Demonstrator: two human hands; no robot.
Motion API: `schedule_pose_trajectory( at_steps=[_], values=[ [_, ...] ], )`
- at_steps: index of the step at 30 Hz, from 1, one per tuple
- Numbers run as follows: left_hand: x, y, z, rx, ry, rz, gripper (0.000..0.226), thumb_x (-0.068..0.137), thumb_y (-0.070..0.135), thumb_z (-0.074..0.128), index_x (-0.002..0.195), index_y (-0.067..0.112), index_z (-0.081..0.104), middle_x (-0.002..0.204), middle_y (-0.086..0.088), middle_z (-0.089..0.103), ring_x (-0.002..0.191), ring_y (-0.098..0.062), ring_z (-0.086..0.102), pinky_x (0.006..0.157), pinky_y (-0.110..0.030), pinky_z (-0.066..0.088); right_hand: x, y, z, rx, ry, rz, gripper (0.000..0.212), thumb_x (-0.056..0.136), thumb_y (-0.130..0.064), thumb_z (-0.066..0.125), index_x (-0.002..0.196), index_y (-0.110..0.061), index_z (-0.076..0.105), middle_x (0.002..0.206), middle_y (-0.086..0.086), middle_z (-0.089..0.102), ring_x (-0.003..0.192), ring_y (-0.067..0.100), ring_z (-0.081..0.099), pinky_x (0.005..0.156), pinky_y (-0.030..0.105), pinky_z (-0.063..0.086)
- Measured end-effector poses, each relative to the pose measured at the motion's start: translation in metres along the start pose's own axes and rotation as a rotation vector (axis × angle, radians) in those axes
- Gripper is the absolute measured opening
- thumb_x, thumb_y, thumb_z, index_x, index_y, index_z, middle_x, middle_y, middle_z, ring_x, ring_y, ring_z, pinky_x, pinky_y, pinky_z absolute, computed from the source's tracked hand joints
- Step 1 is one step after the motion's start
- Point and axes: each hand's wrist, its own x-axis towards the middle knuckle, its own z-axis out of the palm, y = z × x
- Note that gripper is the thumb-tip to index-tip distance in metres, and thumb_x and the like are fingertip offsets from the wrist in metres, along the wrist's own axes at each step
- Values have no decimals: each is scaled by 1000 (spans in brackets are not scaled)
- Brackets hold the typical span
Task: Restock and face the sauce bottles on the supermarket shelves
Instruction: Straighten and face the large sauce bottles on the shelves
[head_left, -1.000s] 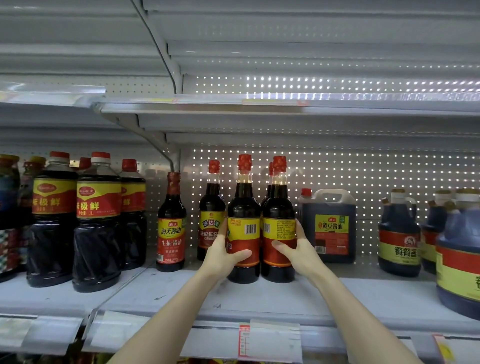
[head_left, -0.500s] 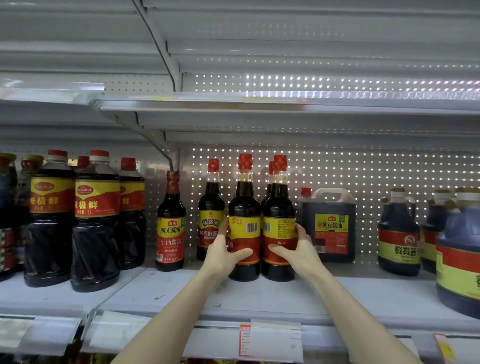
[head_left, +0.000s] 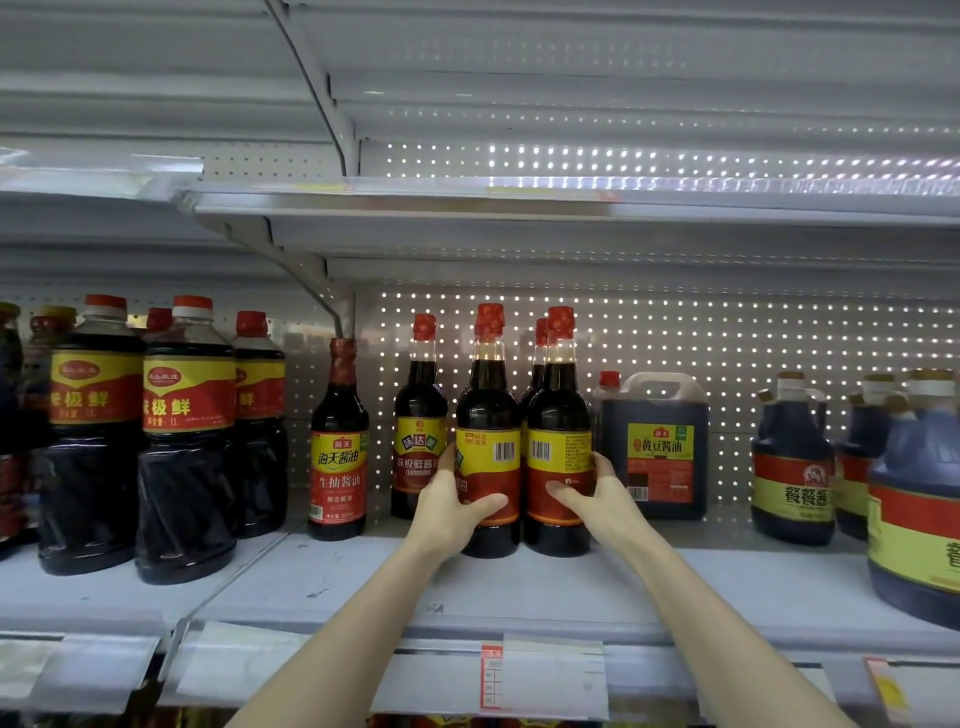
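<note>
Nearest the camera, below the left soy sauce bottle (head_left: 488, 410), a paper price tag (head_left: 550, 675) with a red margin is hanging on the shelf's front rail, its print too blurred to read. Two bare forearms are reaching over the grey shelf (head_left: 519, 592).

The left hand (head_left: 447, 506) is gripping the left soy sauce bottle. Its thumb is lying across the red label band, and its fingers are curling round the far side, out of sight. The right hand (head_left: 597, 499) is likewise gripping the right soy sauce bottle (head_left: 558, 410), which is standing upright and touching the left soy sauce bottle. Both bottles are resting on the shelf and facing barcodes on yellow bands toward the camera; their small print is illegible.

Directly behind, the red caps (head_left: 541, 330) of further bottles are showing, their bodies hidden. Just left and slightly behind, a 味达美 bottle (head_left: 420, 447) is showing 味极鲜酱, with the hand cutting off the rest. Further left, a 海天酱油 bottle (head_left: 338, 457) is displaying 生抽酱油. Well to the left, large bottles (head_left: 188, 441) are displaying 味极鲜 and 1L.

To the right, beyond the right soy sauce bottle, a 海天 jug (head_left: 657, 452) is displaying 黄豆酱油. Further right, handled jugs (head_left: 792, 467) are showing 餐餐, with their remaining characters cut off. Farthest back, light is shining through the perforated back panel (head_left: 727, 338).
</note>
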Motion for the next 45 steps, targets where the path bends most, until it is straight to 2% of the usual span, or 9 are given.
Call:
schedule_pose_trajectory(
  at_steps=[7,10,15,21,28,34,38,41,45],
  values=[
    [-1,-2,0,-17,6,28,63,83,19,73,135,8,39,130,-5,55,111,-15,52,94,-29,45,2,4,6,-169,91,4,117,69,-41,83,153,-16,5,150,11,23,136,35,33,110,51,35],
    [0,-2,-1,-16,2,23,63,83,19,73,136,7,39,131,-6,54,115,-18,53,93,-29,46,3,4,4,-139,82,-13,110,73,-32,82,152,-14,9,150,10,31,133,31,40,108,48,39],
    [0,-2,-1,-12,15,32,63,84,19,72,136,7,39,122,-2,55,103,-12,51,88,-25,45,-3,-3,-5,35,-19,21,90,83,-9,72,151,-9,12,145,11,42,132,29,43,103,38,38],
    [-1,-1,1,-1,15,40,59,84,20,72,132,7,40,117,-1,55,102,-11,51,88,-25,46,-4,0,5,-119,17,21,124,68,-45,83,153,-17,-3,153,11,18,140,33,27,113,51,31],
    [0,-3,0,-28,11,53,58,84,18,72,132,7,41,120,-2,56,102,-11,51,89,-26,45,-2,-2,-3,11,-32,25,101,82,-16,74,153,-11,3,146,9,42,132,28,43,106,38,37],
    [0,-4,0,-29,7,73,61,84,18,72,135,9,39,127,-4,55,111,-15,53,93,-29,45,-4,0,5,-155,40,15,124,69,-44,83,154,-14,-3,154,12,17,141,32,25,114,48,30],
    [2,-5,-1,-31,1,76,62,83,18,73,135,10,39,129,-5,56,109,-14,53,91,-26,45,-4,-2,-2,-69,-4,7,102,75,-26,81,151,-12,14,146,11,40,131,28,43,107,40,39],
    [1,-4,0,-21,0,49,57,84,18,71,131,8,42,130,-5,54,116,-18,53,90,-26,43,-6,-4,-6,48,-49,26,97,82,-9,73,152,-10,6,146,11,41,132,27,43,102,33,37],
    [0,-5,1,-15,4,48,59,85,19,71,133,8,41,133,-5,54,121,-21,52,91,-27,43,-6,-2,3,-64,19,19,110,74,-31,81,152,-14,6,149,11,30,134,31,38,106,41,38]
  ],
)
